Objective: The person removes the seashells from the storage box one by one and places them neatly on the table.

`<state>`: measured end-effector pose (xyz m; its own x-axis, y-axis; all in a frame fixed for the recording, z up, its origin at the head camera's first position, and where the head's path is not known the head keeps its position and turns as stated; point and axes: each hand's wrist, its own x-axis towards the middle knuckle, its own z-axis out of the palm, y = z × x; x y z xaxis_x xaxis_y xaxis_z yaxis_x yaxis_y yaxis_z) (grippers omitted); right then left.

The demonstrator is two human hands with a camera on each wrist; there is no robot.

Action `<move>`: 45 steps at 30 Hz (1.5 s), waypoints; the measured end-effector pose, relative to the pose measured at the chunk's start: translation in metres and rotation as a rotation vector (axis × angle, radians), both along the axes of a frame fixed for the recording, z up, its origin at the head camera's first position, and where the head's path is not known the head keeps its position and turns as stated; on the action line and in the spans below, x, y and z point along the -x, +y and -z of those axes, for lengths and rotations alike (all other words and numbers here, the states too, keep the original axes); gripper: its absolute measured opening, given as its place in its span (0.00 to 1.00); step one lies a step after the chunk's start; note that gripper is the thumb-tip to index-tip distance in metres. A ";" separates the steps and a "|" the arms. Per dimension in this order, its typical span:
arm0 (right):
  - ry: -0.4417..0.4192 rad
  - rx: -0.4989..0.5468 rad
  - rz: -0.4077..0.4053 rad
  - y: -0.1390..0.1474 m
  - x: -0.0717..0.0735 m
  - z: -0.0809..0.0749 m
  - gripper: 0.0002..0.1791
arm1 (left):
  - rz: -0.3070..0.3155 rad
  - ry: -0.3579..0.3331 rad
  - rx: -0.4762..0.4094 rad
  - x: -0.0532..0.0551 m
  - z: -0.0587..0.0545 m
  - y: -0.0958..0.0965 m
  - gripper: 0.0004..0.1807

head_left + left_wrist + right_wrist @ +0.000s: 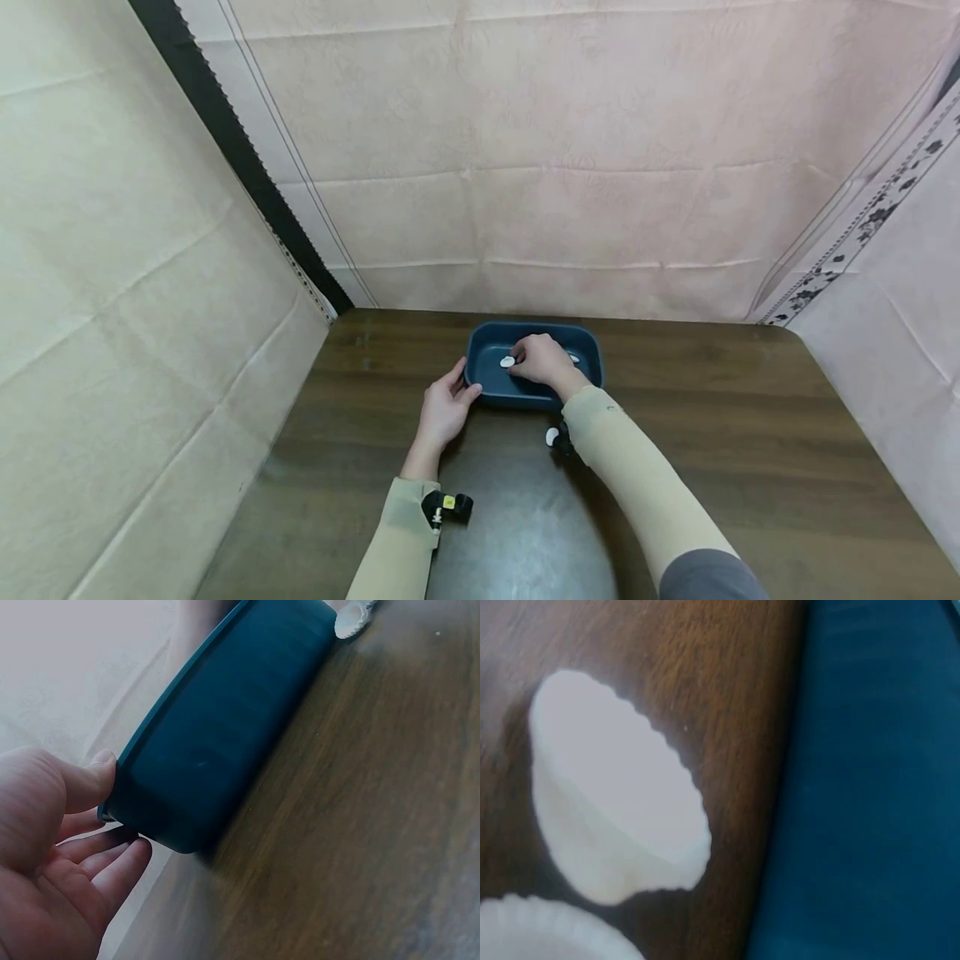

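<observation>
A dark blue rectangular tray (534,400) lies near the far edge of the table. At its left front corner my left hand (444,408) grips the rim, thumb on the near side and fingers round the end, as the left wrist view shows close up. My right hand (546,363) reaches inside the tray, its curled thumb and fingertips at a white seashell (507,362) that they seem to pinch. Another white shell (575,358) shows in the tray, partly behind that hand. The right wrist view shows a ribbed white shell (622,795) on the table beside the tray, not the fingers.
Part of a second shell (547,934) shows at the lower left of the right wrist view. Below the right wrist, a white shell (552,437) lies on the brown wooden table (750,433). Pale cloth (600,208) hangs behind the table and at both sides.
</observation>
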<state>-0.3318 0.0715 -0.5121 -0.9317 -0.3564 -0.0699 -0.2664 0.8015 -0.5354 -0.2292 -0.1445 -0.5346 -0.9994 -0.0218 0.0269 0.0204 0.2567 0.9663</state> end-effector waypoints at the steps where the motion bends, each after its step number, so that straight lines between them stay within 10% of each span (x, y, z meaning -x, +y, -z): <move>1: 0.001 -0.003 0.000 0.000 0.000 -0.001 0.18 | 0.001 0.000 0.001 0.000 0.000 0.000 0.34; 45: 0.000 0.002 -0.076 -0.008 -0.005 0.004 0.18 | 0.009 0.007 -0.017 0.001 -0.001 0.000 0.34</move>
